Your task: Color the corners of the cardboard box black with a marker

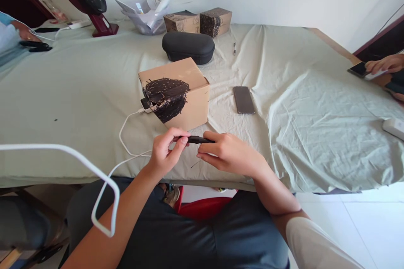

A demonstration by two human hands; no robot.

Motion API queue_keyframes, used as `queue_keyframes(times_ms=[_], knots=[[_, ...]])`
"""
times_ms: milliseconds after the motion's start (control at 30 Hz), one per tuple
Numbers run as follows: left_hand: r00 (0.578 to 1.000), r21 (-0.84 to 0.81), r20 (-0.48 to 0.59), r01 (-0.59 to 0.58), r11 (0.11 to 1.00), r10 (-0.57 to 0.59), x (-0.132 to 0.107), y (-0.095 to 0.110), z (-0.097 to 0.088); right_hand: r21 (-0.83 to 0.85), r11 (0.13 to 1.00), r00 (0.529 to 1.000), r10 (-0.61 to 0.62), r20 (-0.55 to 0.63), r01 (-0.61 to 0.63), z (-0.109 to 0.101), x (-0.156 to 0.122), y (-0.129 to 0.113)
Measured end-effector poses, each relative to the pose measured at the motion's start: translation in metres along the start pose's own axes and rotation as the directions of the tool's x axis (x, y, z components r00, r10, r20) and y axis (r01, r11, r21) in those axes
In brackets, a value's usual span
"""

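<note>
Between my two hands lies a slim black marker pen (197, 139), held level just above the front of the table. My left hand (166, 151) pinches its left end between thumb and fingertips. Its right end is covered by the fingers of my right hand (230, 153), which are closed around it. Right behind my hands stands a brown cardboard box (194, 105) with a dense black scribble on its front left. At its left edge, a small dark device (145, 103) with a white cable (121, 134) touches the box.
A phone (244, 100) lies right of the box; a black hard case (188, 48) sits behind it. Farther back are two small boxes (225, 21), a plastic basket (143, 23) and a fan (105, 29). Other people's hands (386, 64) show at both sides. White cable loops cross the left foreground.
</note>
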State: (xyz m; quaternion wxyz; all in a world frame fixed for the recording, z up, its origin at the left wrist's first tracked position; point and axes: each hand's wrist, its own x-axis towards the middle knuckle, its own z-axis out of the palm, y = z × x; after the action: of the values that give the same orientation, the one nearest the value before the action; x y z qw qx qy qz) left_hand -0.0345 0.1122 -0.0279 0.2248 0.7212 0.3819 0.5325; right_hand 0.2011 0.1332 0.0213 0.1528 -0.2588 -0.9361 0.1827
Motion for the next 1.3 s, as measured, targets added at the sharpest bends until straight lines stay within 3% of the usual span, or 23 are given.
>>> queue_keyframes(times_ms=[200, 300, 433, 767, 933, 1167, 1233, 1300], knots=[[0.997, -0.047, 0.070, -0.012, 0.999, 0.015, 0.001, -0.005, -0.006, 0.170, 0.985, 1.000, -0.003, -0.019, 0.006, 0.005, 0.003, -0.001], [0.999, -0.052, 0.034, 0.029, 0.998, -0.028, 0.000, -0.007, -0.004, 0.227, 0.974, 1.000, 0.010, -0.003, -0.009, 0.004, 0.004, -0.001], [0.997, -0.040, -0.043, 0.066, 0.997, -0.068, -0.001, -0.005, -0.001, 0.152, 0.986, 0.997, 0.072, 0.008, -0.072, 0.000, 0.002, -0.002], [0.992, 0.037, 0.044, 0.115, 0.993, -0.117, -0.001, -0.004, -0.002, -0.127, 0.987, 0.994, 0.102, 0.025, -0.098, 0.011, 0.006, -0.012], [0.985, 0.034, 0.074, 0.156, 0.987, -0.158, -0.001, -0.006, -0.002, -0.067, 0.992, 0.994, 0.107, 0.002, -0.107, 0.013, 0.007, -0.015], [0.974, 0.073, 0.223, 0.022, 0.997, -0.038, -0.002, -0.012, -0.003, 0.260, 0.960, 0.995, 0.092, 0.035, -0.098, 0.018, 0.010, 0.000], [0.975, 0.150, 0.224, -0.037, 0.988, 0.003, -0.001, -0.011, -0.004, 0.352, 0.935, 0.999, 0.038, 0.024, -0.044, 0.013, 0.009, 0.007], [0.981, 0.270, 0.138, -0.173, 0.947, 0.140, 0.001, -0.009, -0.009, 0.404, 0.915, 1.000, 0.007, 0.006, -0.009, 0.002, 0.005, 0.015]])
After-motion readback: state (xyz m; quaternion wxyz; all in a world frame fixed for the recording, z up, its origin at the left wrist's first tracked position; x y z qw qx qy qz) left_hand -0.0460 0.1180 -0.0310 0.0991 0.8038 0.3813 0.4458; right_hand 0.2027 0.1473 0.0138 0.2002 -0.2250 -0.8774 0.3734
